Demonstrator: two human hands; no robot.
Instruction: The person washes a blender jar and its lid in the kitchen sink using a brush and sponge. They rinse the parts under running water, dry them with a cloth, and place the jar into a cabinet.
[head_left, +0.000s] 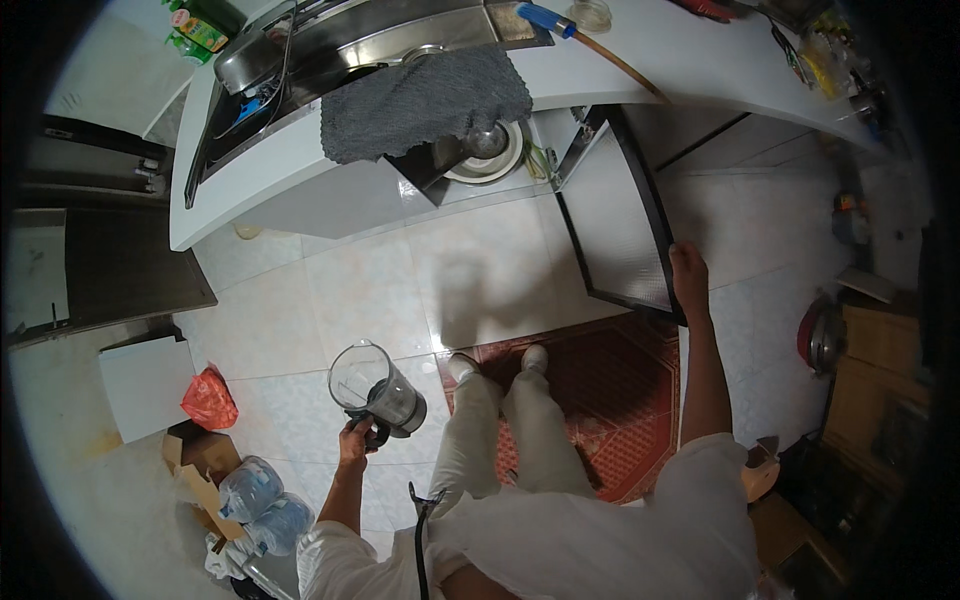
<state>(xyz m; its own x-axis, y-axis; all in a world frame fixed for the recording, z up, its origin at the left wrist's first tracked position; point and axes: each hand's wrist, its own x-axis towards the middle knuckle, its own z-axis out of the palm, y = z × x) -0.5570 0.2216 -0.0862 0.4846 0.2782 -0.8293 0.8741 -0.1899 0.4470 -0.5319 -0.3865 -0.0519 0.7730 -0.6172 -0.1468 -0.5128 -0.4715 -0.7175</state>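
Observation:
My left hand (357, 441) grips the black handle of a clear blender jug (382, 390), held over the floor tiles with its open mouth tilted up. My right hand (688, 274) is on the outer edge of a black-framed cabinet door (616, 217), which stands swung out under the counter. Inside the cabinet are a pale round dish (491, 169) and a metal pan or bowl (487, 141), partly hidden by a dark grey towel (427, 101) draped over the counter's front edge.
A steel sink (405, 34) with a metal pot (251, 61) is set in the white counter, a blue-bristled brush (547, 19) beside it. A red patterned mat (622, 397) lies underfoot. Large plastic bottles (262, 502), a cardboard box (202, 454) and a red bag (210, 399) stand at left; boxes (870, 390) at right.

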